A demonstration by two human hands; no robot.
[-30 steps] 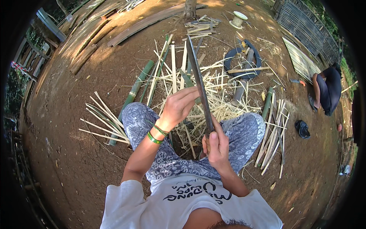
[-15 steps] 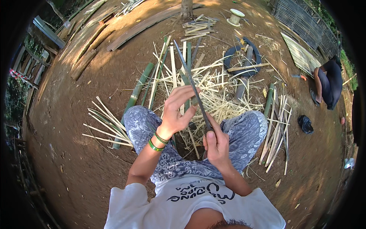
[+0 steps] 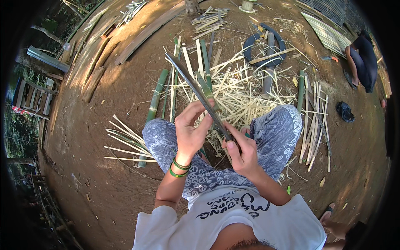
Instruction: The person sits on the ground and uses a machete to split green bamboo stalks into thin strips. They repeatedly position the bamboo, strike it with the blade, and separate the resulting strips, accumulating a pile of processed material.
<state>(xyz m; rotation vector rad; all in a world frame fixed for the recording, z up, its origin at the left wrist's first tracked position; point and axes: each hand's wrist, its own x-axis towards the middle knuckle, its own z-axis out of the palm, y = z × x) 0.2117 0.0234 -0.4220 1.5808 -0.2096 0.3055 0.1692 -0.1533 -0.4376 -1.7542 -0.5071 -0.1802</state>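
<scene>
Machete (image 3: 194, 86) held in both hands, centre of frame

Right hand (image 3: 245, 155): fingers wrapped round the handle end, thumb laid along it. Left hand (image 3: 190, 131): fingers curled at the blade, tips showing past its far side, thumb on the near side; cannot tell whether they pinch or only brush the steel.

Good practice, in my judgement: firm right grip, blade angle steady, left fingers light on the flat, any stroke running away from the cutting edge. Which edge is sharp, cannot tell. Knees on either side, so the tip is best pointed outward.

Machete itself: long, dark grey, narrow, tapering to a tip at upper centre-left; slanted down to the right toward the handle, pale light along one edge.

Beyond: loose pile of pale bamboo shavings (image 3: 237, 93) at centre; green bamboo pole (image 3: 156, 98) left of it; black ring (image 3: 248, 49) upper right; crouching co-worker (image 3: 365, 62) far right.
</scene>
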